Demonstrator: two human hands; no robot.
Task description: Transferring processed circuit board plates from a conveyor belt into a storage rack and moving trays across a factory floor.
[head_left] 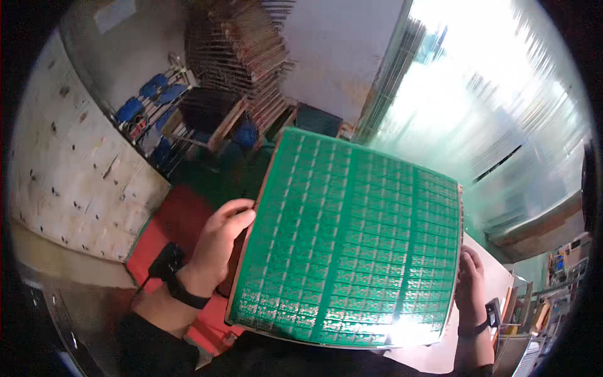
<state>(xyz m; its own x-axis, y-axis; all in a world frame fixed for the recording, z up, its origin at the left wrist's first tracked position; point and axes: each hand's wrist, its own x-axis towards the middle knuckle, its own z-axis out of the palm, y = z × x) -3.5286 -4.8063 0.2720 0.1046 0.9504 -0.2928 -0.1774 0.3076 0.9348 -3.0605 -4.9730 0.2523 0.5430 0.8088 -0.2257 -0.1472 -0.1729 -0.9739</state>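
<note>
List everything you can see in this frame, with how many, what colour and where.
Circuit-board panel: one, green, centre, between the hands
Cabinet: one, off-white with dark spots, left
Slatted stack: one, brown, top centre-left, blurred
Small objects: several, blue, upper left, too blurred to count
Wall: pale, behind
Translucent sheeting: whitish green, upper right
Floor: partly red, lower left
Flat surface: one, pale, lower right
Shelving: mixed colours, far right, contents unclear
Wrist straps: two, black, one per wrist
Sleeve: dark, bottom left
Left hand: one, bare, panel's left edge
Right hand: one, bare, panel's right edge
</note>
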